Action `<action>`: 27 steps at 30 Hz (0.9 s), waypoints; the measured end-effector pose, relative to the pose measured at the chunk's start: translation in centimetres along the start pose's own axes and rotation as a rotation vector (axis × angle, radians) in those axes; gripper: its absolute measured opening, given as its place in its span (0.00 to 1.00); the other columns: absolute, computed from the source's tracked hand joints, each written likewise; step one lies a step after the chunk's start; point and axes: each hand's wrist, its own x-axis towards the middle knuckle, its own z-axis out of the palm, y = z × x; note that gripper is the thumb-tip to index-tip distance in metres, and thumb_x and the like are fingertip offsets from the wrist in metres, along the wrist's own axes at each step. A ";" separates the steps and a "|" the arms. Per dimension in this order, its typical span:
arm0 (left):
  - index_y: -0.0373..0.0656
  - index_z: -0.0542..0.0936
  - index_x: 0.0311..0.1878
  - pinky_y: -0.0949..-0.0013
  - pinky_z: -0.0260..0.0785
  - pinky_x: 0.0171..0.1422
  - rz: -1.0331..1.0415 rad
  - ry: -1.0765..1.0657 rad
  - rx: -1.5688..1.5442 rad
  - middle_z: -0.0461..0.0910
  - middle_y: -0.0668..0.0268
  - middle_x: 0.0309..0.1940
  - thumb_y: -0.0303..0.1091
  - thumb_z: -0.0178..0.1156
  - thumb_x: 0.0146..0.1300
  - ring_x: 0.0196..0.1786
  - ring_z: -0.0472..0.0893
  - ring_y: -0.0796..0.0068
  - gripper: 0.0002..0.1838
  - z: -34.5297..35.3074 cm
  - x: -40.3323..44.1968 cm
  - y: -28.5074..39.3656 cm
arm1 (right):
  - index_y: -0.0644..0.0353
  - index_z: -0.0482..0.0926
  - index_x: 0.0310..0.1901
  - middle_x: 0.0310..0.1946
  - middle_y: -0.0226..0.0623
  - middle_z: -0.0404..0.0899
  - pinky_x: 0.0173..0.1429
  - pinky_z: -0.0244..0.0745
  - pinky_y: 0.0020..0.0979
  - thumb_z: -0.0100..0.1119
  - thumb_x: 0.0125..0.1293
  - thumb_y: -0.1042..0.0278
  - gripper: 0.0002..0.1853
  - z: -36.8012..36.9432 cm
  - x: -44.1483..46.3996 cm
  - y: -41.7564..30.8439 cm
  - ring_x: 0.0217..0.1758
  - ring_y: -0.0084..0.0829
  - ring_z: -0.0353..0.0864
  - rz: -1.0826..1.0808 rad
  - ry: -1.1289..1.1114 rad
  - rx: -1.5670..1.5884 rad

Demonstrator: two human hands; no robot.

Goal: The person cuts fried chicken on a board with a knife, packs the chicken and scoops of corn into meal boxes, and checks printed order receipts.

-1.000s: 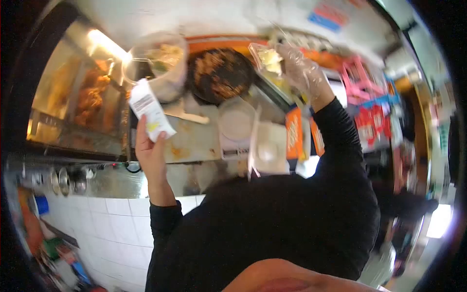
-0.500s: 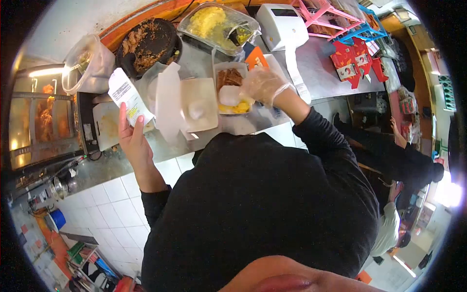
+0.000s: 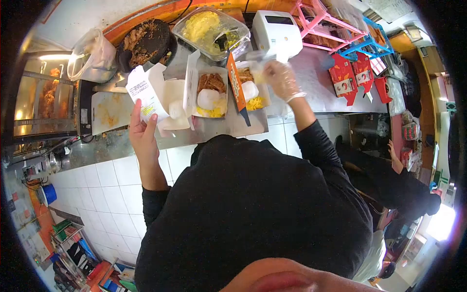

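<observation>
Pulling back from the lower middle of the frame, the right hand (image 3: 281,80) had just left the space over the filled box farther right (image 3: 265,101), which now showed its brown meat, white mound and yellow food. That suggested the hand was done with that box for the moment. The long paper strip that had hung from the printer (image 3: 275,29) no longer trailed below it; blur hid whether the right hand had taken it.

The right arm reached up and forward, its gloved hand just below the printer in the upper middle. Its fingers were smeared by motion, so whether they were spread or pinching could not be told.

The left forearm rose steeply left of centre, the left hand (image 3: 143,127) pinching a printed slip (image 3: 146,104) between thumb and fingers. The slip stayed upright before an open white box (image 3: 175,90). Next to that on the desk (image 3: 316,87) stood another filled box (image 3: 216,71), with an orange card (image 3: 236,82) leaning between the two filled ones.
</observation>
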 end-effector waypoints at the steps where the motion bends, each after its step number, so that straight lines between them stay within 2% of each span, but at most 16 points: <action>1: 0.35 0.61 0.64 0.71 0.64 0.57 0.002 -0.004 0.003 0.71 0.57 0.55 0.18 0.55 0.58 0.53 0.73 0.74 0.29 0.2 0.0 0.1 | 0.56 0.76 0.44 0.34 0.48 0.78 0.43 0.72 0.39 0.52 0.60 0.65 0.12 1.2 -0.5 1.1 0.36 0.43 0.78 -0.034 -0.010 0.017; 2: 0.35 0.61 0.64 0.72 0.64 0.57 0.002 -0.013 -0.014 0.71 0.57 0.55 0.18 0.55 0.58 0.53 0.73 0.74 0.29 0.3 0.1 0.2 | 0.51 0.73 0.52 0.40 0.53 0.76 0.47 0.71 0.40 0.48 0.61 0.65 0.16 1.2 -1.3 0.8 0.41 0.46 0.77 -0.220 -0.095 -0.066; 3: 0.35 0.62 0.64 0.72 0.64 0.57 0.003 -0.021 -0.033 0.70 0.57 0.56 0.19 0.55 0.58 0.53 0.72 0.74 0.29 0.5 0.2 0.4 | 0.51 0.73 0.52 0.40 0.53 0.76 0.47 0.71 0.40 0.48 0.61 0.65 0.16 1.0 -1.7 0.9 0.41 0.46 0.77 -0.222 -0.092 -0.065; 5: 0.34 0.62 0.63 0.72 0.64 0.57 0.029 -0.016 -0.025 0.70 0.57 0.56 0.20 0.56 0.58 0.54 0.72 0.73 0.28 0.9 0.4 1.0 | 0.50 0.67 0.59 0.45 0.54 0.74 0.50 0.70 0.39 0.49 0.61 0.63 0.22 0.7 -1.7 1.9 0.43 0.46 0.76 0.106 -0.255 -0.158; 7: 0.34 0.63 0.62 0.71 0.63 0.58 0.051 -0.008 -0.009 0.70 0.57 0.56 0.21 0.56 0.58 0.55 0.72 0.71 0.27 0.3 0.8 0.8 | 0.50 0.64 0.61 0.47 0.53 0.74 0.53 0.69 0.39 0.49 0.61 0.62 0.25 0.2 -1.6 3.3 0.46 0.46 0.76 0.116 -0.148 -0.029; 9: 0.33 0.65 0.61 0.69 0.60 0.61 0.218 -0.112 0.668 0.70 0.56 0.56 0.28 0.56 0.61 0.57 0.70 0.68 0.25 -1.0 2.1 -1.5 | 0.50 0.61 0.64 0.49 0.52 0.73 0.55 0.68 0.38 0.49 0.61 0.61 0.27 0.4 -1.4 4.8 0.48 0.45 0.75 0.135 -0.037 0.103; 11: 0.32 0.66 0.60 0.68 0.57 0.65 0.216 -0.164 0.983 0.69 0.55 0.57 0.38 0.51 0.66 0.60 0.68 0.67 0.24 -0.2 2.9 -4.3 | 0.54 0.56 0.65 0.57 0.49 0.68 0.59 0.65 0.38 0.47 0.63 0.63 0.28 2.0 -0.7 6.5 0.54 0.43 0.72 0.348 -0.275 0.007; 12: 0.33 0.66 0.60 0.68 0.56 0.65 0.117 -0.251 0.789 0.68 0.56 0.58 0.41 0.47 0.67 0.61 0.67 0.68 0.25 -0.3 3.4 -7.4 | 0.54 0.56 0.65 0.57 0.49 0.68 0.59 0.65 0.38 0.47 0.63 0.63 0.28 3.6 -0.8 7.9 0.54 0.43 0.72 0.347 -0.272 0.010; 14: 0.34 0.64 0.62 0.67 0.56 0.65 -0.127 -0.393 0.265 0.66 0.58 0.61 0.47 0.42 0.69 0.62 0.65 0.68 0.27 1.2 4.7 -11.5 | 0.56 0.53 0.66 0.62 0.48 0.60 0.62 0.62 0.39 0.42 0.64 0.66 0.28 7.0 -1.4 10.5 0.60 0.44 0.66 0.152 -0.583 -0.094; 15: 0.35 0.62 0.63 0.67 0.56 0.65 -0.275 -0.443 -0.063 0.64 0.59 0.62 0.49 0.40 0.69 0.63 0.64 0.68 0.29 2.7 5.1 -12.5 | 0.56 0.53 0.66 0.62 0.48 0.60 0.62 0.62 0.39 0.42 0.64 0.66 0.28 7.9 -1.7 10.3 0.60 0.44 0.66 0.163 -0.572 -0.090; 17: 0.37 0.57 0.66 0.68 0.57 0.64 -0.412 -0.437 -0.291 0.59 0.61 0.65 0.50 0.40 0.69 0.65 0.62 0.69 0.31 4.0 5.9 -15.2 | 0.58 0.51 0.67 0.64 0.46 0.57 0.61 0.63 0.41 0.38 0.64 0.68 0.28 9.5 -2.9 8.7 0.61 0.46 0.64 0.047 -0.477 -0.519; 18: 0.37 0.54 0.67 0.68 0.58 0.63 -0.421 -0.442 -0.120 0.56 0.62 0.67 0.50 0.40 0.69 0.66 0.61 0.70 0.32 5.0 5.9 -13.1 | 0.55 0.52 0.67 0.63 0.51 0.57 0.62 0.62 0.40 0.37 0.65 0.67 0.27 8.6 -3.3 7.0 0.64 0.47 0.61 0.218 -0.430 -0.313; 21: 0.37 0.53 0.67 0.68 0.58 0.64 -0.415 -0.420 -0.179 0.55 0.62 0.67 0.50 0.40 0.69 0.66 0.61 0.70 0.32 7.1 7.3 -15.2 | 0.54 0.51 0.67 0.65 0.52 0.54 0.66 0.57 0.39 0.36 0.66 0.61 0.27 8.4 -4.0 6.6 0.66 0.48 0.58 0.409 -0.467 -0.273; 23: 0.37 0.54 0.67 0.68 0.56 0.65 -0.443 -0.437 -0.088 0.54 0.61 0.67 0.50 0.39 0.69 0.66 0.60 0.68 0.31 7.7 7.5 -15.4 | 0.55 0.52 0.66 0.66 0.52 0.53 0.69 0.51 0.36 0.34 0.66 0.52 0.29 8.0 -5.3 6.3 0.67 0.48 0.57 0.407 -0.366 -0.159; 24: 0.37 0.55 0.67 0.68 0.57 0.65 -0.501 -0.445 -0.119 0.56 0.61 0.66 0.50 0.39 0.69 0.65 0.61 0.68 0.31 8.0 7.4 -15.3 | 0.55 0.52 0.66 0.66 0.52 0.53 0.69 0.51 0.36 0.34 0.66 0.52 0.29 8.1 -5.7 6.3 0.67 0.48 0.57 0.438 -0.360 -0.161; 27: 0.38 0.59 0.65 0.66 0.58 0.65 -0.651 -0.455 -0.186 0.61 0.59 0.63 0.50 0.40 0.69 0.63 0.65 0.65 0.29 8.3 8.2 -14.8 | 0.56 0.62 0.62 0.62 0.50 0.61 0.68 0.51 0.35 0.32 0.65 0.43 0.31 8.6 -5.3 6.5 0.66 0.43 0.59 0.581 -0.208 0.135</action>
